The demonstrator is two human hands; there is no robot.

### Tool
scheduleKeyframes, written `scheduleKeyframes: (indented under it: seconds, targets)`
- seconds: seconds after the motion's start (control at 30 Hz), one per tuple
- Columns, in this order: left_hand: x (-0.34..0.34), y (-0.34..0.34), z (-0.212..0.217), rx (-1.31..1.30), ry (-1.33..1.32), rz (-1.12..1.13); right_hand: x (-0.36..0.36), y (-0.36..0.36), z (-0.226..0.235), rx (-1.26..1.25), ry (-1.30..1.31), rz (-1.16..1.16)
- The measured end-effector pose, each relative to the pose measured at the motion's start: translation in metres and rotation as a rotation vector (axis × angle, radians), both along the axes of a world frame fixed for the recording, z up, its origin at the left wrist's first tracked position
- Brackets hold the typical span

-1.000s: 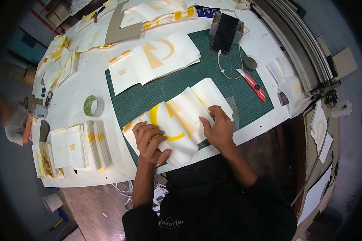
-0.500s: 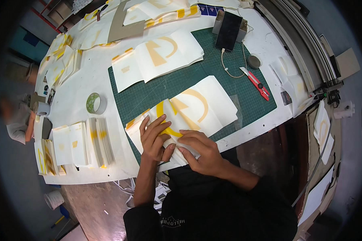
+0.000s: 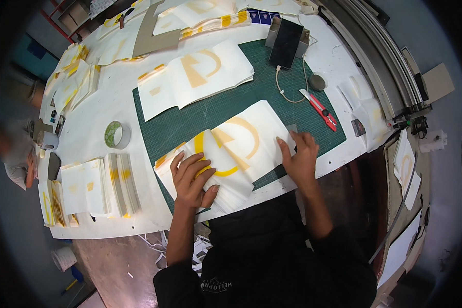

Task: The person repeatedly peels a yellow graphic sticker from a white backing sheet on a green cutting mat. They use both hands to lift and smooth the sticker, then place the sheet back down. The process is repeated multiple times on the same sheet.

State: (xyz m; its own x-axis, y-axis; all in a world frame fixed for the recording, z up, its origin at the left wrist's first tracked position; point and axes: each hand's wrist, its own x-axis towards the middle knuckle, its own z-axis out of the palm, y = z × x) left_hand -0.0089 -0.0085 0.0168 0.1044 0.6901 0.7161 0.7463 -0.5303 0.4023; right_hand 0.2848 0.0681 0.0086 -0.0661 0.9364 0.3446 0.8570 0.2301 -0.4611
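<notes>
A stack of white printed sheets (image 3: 264, 120) with pale orange shapes lies fanned out on a green cutting mat (image 3: 220, 95). Its left part is folded over, showing a bold yellow curve on the turned-over sheet (image 3: 218, 156). My left hand (image 3: 192, 177) rests on that folded part, fingers spread and thumb near its lower edge. At the stack's right edge is my right hand (image 3: 301, 159), its thumb at the paper and its fingers bent but apart from the thumb; I see nothing gripped in it. Farther back lies a second printed stack (image 3: 195, 72).
A red utility knife (image 3: 319, 110), a dark round lid (image 3: 317, 82) and a cabled phone (image 3: 286, 43) sit toward the right. On the left are a tape roll (image 3: 117, 134) and more folded stacks (image 3: 95, 187). Another person (image 3: 15, 154) is at the far left.
My right hand has left the folded part beside my left hand and moved right to the stack's right edge. The folded sheet now lies flatter, showing more of the yellow curve.
</notes>
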Motion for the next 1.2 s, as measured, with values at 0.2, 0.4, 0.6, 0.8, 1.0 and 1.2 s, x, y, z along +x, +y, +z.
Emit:
scheduleKeyframes:
  seconds: [0.2, 0.4, 0.6, 0.8, 1.0, 1.2]
  targets:
    - [0.002, -0.001, -0.002, -0.018, 0.023, 0.037, -0.009, -0.004, -0.002, 0.131, 0.052, -0.024]
    - [0.002, 0.001, -0.002, -0.018, 0.013, 0.034, -0.006, 0.001, -0.002, 0.179, 0.175, -0.013]
    - [0.0, 0.002, -0.003, -0.005, 0.003, 0.014, -0.006, 0.001, -0.001, 0.183, 0.099, -0.007]
    - [-0.001, 0.002, -0.001, -0.004, 0.0, 0.009, -0.003, 0.003, -0.001, 0.254, -0.037, 0.03]
    - [0.0, 0.002, -0.001, -0.007, -0.008, 0.006, -0.007, -0.003, 0.0, 0.47, -0.151, 0.087]
    - [0.001, 0.002, -0.001, -0.013, -0.01, 0.021, -0.016, -0.009, -0.013, 0.411, -0.07, 0.266]
